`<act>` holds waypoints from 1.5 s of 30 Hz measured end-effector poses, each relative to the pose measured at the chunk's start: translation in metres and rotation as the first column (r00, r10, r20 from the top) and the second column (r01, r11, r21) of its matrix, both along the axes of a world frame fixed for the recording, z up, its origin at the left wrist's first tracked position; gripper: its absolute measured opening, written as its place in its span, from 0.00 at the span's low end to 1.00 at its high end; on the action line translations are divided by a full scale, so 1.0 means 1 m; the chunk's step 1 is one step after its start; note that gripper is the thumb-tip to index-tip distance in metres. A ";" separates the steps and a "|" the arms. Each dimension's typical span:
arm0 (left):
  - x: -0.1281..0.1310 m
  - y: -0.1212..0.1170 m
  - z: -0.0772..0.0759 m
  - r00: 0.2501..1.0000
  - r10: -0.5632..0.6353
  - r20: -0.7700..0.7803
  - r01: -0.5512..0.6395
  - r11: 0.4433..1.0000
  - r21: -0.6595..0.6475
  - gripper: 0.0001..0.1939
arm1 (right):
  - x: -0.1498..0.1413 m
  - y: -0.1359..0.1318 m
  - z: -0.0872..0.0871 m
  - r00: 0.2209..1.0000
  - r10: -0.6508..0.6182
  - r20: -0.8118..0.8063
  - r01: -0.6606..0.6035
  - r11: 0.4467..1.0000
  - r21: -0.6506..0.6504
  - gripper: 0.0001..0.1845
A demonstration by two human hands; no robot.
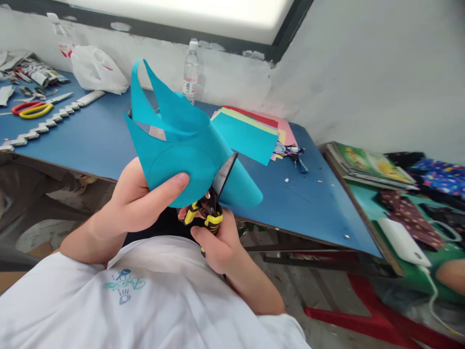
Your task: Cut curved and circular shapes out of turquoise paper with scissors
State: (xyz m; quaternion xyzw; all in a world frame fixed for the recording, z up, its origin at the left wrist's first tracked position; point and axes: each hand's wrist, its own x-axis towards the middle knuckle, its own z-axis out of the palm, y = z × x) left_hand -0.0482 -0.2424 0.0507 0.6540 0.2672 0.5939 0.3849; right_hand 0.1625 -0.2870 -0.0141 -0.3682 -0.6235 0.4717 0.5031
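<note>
Pinched turquoise paper (pixel 185 165) in the left hand (pixel 147 201), gripped yellow-and-black shears (pixel 211 209) in the right hand (pixel 220 247); faced blue worktop (pixel 305 194), white wall (pixel 348 63), dark-framed window (pixel 196 12)!

One head-worn view looks forward and down, close to the fingers (pixel 178 183), across the blue table (pixel 308 206)

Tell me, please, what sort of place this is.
Probably a paper-craft workspace: the hands hold turquoise paper and yellow-and-black shears, while a stack of coloured sheets lies on the blue table.
</note>
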 end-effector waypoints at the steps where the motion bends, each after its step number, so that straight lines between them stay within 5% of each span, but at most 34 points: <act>1: 0.000 0.000 0.000 1.000 0.014 0.010 -0.013 1.000 -0.006 0.18 | 0.000 0.000 0.000 1.000 0.000 -0.003 0.000 1.000 -0.003 0.11; 5: 0.000 -0.001 0.004 1.000 0.018 -0.022 -0.018 1.000 -0.011 0.19 | 0.000 -0.001 0.000 1.000 -0.004 -0.002 0.004 1.000 -0.025 0.11; 13: 0.008 0.001 0.013 0.976 -0.213 0.047 0.203 0.967 0.153 0.12 | 0.000 0.000 0.001 1.000 0.005 -0.005 -0.006 1.000 -0.017 0.11; 18: 0.008 0.002 0.012 0.989 -0.138 0.058 0.124 0.973 0.195 0.10 | -0.001 0.001 0.005 1.000 0.007 -0.004 -0.007 1.000 -0.019 0.10; 31: 0.003 0.012 0.018 0.977 -0.198 -0.072 0.211 0.912 0.353 0.16 | -0.003 0.002 0.011 0.999 0.004 -0.054 -0.008 0.998 -0.069 0.11; 37: -0.004 -0.002 0.014 0.999 -0.020 -0.043 0.025 0.993 0.118 0.14 | -0.002 0.001 0.012 0.997 0.023 -0.067 -0.028 0.996 -0.082 0.12; 45: -0.008 -0.004 0.005 0.999 0.023 -0.031 -0.020 0.996 0.091 0.14 | -0.001 0.001 0.007 0.998 0.039 -0.054 -0.042 0.998 -0.056 0.11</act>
